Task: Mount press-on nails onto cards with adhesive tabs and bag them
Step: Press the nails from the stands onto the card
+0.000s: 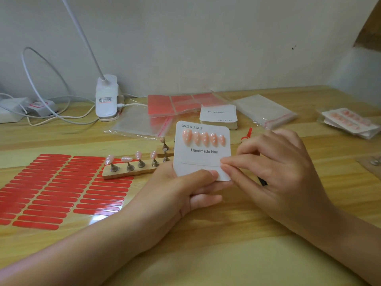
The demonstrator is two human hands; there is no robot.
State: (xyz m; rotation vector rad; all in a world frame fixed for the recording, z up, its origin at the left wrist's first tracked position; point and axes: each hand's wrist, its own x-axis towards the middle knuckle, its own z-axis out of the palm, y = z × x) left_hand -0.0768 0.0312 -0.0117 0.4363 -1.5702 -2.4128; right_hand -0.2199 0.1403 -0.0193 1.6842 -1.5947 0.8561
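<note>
My left hand (191, 188) holds a white "Handmade Nail" card (203, 159) upright by its lower edge, thumb on the front. Several pink nails (203, 138) sit in a row across the card's top. My right hand (274, 168) pinches at the card's right side, beside a clear strip stuck across its lower half. A dark tool handle (262, 181) pokes out under that hand. A wooden stand (132, 169) left of the card carries more pink nails on metal pegs. A sheet of red adhesive tabs (61, 188) lies at the left.
A stack of blank cards (218, 118) sits behind the held card, with clear bags (266, 108) and red tab sheets (177, 104) around it. Bagged finished cards (350, 122) lie at far right. A white lamp base (106, 98), cables and a power strip (12, 110) stand at the back left.
</note>
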